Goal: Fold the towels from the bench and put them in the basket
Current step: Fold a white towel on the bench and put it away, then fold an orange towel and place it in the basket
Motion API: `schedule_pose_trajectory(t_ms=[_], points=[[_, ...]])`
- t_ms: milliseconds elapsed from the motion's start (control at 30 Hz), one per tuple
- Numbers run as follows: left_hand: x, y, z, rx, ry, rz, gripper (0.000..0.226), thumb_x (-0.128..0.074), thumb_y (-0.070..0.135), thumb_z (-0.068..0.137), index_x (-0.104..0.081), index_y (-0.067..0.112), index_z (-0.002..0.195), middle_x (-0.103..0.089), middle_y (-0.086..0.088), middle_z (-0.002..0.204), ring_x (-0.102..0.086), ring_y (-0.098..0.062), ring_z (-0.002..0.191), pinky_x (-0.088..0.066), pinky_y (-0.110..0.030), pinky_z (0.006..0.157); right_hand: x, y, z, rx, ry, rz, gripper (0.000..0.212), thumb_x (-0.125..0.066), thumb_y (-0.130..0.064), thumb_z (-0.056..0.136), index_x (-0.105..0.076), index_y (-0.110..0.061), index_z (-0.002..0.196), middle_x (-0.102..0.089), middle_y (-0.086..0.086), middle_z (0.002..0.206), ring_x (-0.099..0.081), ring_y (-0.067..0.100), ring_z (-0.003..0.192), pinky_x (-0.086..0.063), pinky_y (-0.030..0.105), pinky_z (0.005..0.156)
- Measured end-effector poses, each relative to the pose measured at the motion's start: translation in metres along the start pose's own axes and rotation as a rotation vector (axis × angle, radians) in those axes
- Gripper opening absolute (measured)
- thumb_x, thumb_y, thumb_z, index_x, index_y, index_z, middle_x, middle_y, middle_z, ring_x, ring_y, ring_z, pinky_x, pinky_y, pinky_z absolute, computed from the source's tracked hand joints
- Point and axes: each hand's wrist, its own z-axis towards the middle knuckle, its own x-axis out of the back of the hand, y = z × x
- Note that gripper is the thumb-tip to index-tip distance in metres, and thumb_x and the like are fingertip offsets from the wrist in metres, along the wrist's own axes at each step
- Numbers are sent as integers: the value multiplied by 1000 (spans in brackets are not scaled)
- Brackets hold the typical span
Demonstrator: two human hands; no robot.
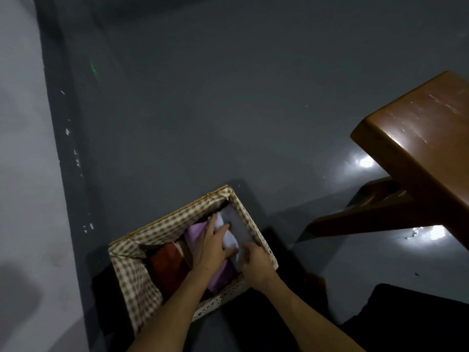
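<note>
Both hands are working inside the basket (132,275): left hand (212,246) is lying flat-fingered on the white towel (228,237), right hand (256,265) is pinching its near end. Four towels are lying side by side, long axes running near-to-far: red (168,270), purple (196,232), white, grey (239,224).

A glossy dark grey floor (228,110) carries everything, with 2 bright light reflections on it at the right. Directly on it sits a basket (132,273) with a brown-and-white checked lining, near a pale wall. A brown wooden bench (421,138) stands on the floor to the right, apart from the basket; its visible top is bare.
</note>
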Motion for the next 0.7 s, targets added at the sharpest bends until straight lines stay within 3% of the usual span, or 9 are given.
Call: schedule_pose_trajectory(t_ms=[133, 233, 300, 367, 433, 500, 633, 700], points=[[-6, 0, 20, 51, -50, -23, 83, -85, 36, 85, -45, 24, 157, -6, -8, 176, -17, -28, 160, -23, -37, 126, -1, -2, 25, -1, -83, 8, 19, -60, -28, 88, -62, -10, 92, -66, 6, 92, -60, 22, 88, -53, 36, 83], [-5, -4, 28, 72, -57, -50, 82, -87, 37, 82, -48, 28, 154, -11, -8, 175, -20, -29, 159, -29, -40, 126, 8, -6, 27, 15, -126, 2, 9, -56, -24, 87, -56, -16, 83, -61, -1, 83, -58, 20, 86, -40, 26, 73], [1, -4, 25, 66, -36, -86, 76, -86, 38, 84, -52, 27, 151, -18, -7, 173, -25, -27, 157, -34, -42, 124, 11, -3, 25, 8, -122, 29, 28, -52, -37, 74, -58, -11, 84, -61, 1, 81, -59, 25, 82, -40, 30, 69], [13, 2, 18, 60, 15, -100, 68, -82, 40, 87, -56, 23, 148, -30, -7, 168, -35, -26, 151, -39, -42, 120, 17, 2, 19, 30, -127, 83, 48, -57, -48, 71, -68, -9, 97, -69, 2, 90, -68, 25, 88, -52, 35, 75], [30, 15, 10, 90, 97, -111, 57, -75, 41, 92, -60, 19, 143, -47, -6, 156, -49, -24, 141, -44, -43, 115, 34, -1, 8, 21, -123, 86, 43, -68, -31, 83, -71, -9, 121, -72, 0, 109, -70, 20, 105, -56, 32, 91], [50, 35, 2, 84, 180, -171, 39, -72, 36, 95, -67, 18, 130, -66, -2, 134, -62, -20, 124, -51, -40, 106, 55, -7, -3, 46, -74, 78, 39, -67, -16, 92, -68, -10, 130, -71, -1, 119, -68, 16, 114, -54, 25, 99], [97, 98, -16, -3, 249, -434, 4, -75, 18, 94, -75, 20, 98, -76, 10, 95, -71, -7, 91, -58, -35, 88, 116, -32, -41, 149, 60, 25, 31, -68, -18, 95, -72, -15, 126, -75, -4, 119, -69, 7, 107, -49, 11, 89], [117, 145, -28, -62, 241, -533, 4, -75, 18, 94, -75, 20, 90, -77, 8, 86, -74, -12, 84, -59, -35, 80, 156, -44, -69, 204, 142, -1, 27, -67, -19, 97, -73, -15, 123, -76, -4, 117, -70, 6, 104, -49, 12, 86]])
